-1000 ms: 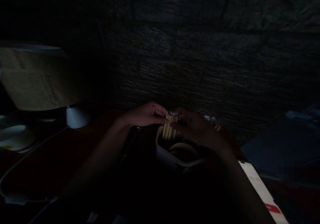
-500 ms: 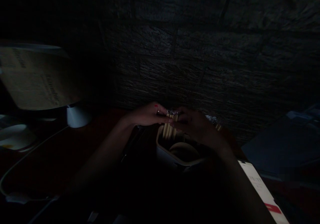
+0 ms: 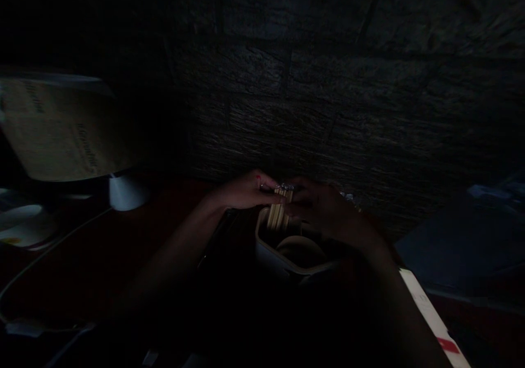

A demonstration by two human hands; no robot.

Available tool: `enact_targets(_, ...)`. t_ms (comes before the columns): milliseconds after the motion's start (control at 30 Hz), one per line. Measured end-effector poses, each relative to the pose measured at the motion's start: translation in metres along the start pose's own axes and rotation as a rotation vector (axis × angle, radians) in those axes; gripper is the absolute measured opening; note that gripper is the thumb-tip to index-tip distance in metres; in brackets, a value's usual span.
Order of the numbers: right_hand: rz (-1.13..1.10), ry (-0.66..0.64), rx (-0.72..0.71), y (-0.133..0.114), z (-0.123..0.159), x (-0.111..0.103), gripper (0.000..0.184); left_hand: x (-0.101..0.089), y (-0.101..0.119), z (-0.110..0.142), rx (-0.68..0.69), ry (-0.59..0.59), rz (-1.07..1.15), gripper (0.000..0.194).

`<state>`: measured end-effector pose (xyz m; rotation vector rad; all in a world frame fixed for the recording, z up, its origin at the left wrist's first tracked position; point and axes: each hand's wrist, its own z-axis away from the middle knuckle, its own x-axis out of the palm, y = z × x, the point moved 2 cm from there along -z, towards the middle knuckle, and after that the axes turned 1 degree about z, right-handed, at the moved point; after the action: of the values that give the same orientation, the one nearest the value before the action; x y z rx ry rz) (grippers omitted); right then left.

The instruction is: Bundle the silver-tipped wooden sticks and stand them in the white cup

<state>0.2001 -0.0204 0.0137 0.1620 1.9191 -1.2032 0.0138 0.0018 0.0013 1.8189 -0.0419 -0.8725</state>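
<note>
- Phone [image 3: 430, 313]: more of it is now covered by the right forearm [image 3: 382, 256].
- Box [image 3: 273, 256]: a round object [image 3: 301, 243] is contained.
- Bundle of sticks [image 3: 278, 216]: held nearly upright at the box's far left corner; contact with the box floor cannot be told.
- Grip: the bundle is pinched narrowly between left hand [image 3: 246, 192] and right hand [image 3: 326, 208]. The left thumb has been brought farther across; a fuller hold is judged.
- Wall [image 3: 262, 67]: located behind.
</note>
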Motion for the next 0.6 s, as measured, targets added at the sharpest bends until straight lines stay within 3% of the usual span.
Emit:
enact_targets(367,0.248,0.120,-0.035,-0.012,0.007,-0.013,0.018,-0.001,0.004,0.001,-0.044,-0.020,0.060,0.027)
enact_targets(600,0.219,0.150,-0.014,-0.015,0.015,-0.022,0.025,-0.003,0.006,0.003,-0.051,0.003,0.088,0.025)
